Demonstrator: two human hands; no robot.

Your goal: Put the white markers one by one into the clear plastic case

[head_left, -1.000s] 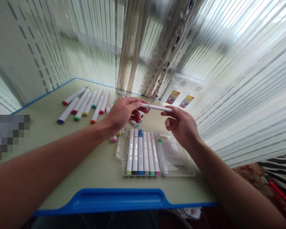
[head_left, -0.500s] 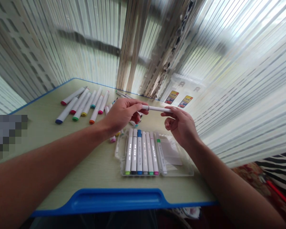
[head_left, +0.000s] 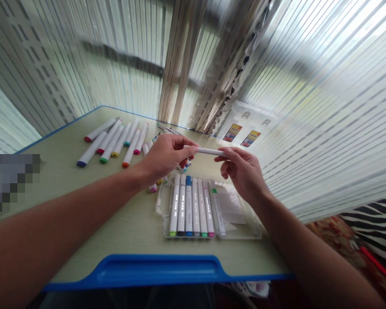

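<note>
A white marker [head_left: 209, 151] lies nearly level in the air between my two hands. My left hand [head_left: 170, 152] pinches its left end with the fingertips. At the other end, my right hand [head_left: 242, 167] closes thumb and fingers on it, the lower fingers curled. Both ends of the marker are covered by fingers, so its colour is hidden. Below stands an open clear plastic case [head_left: 255, 231]; its left half holds a row of several white markers [head_left: 196, 210], and one green-banded marker [head_left: 218, 210] lies in the right half.
Several loose white markers [head_left: 114, 139] with coloured ends are spread over the back left of the table [head_left: 116, 223]. More markers lie partly behind my left hand. A clear lid with two labels [head_left: 241, 124] leans against the striped curtain [head_left: 125, 64]. A blue tray edge [head_left: 161, 268] runs along the front.
Both hands have come slightly closer together and a little lower. The dark line on the marker beside my left fingertips is now covered. The case and its markers have stayed put.
</note>
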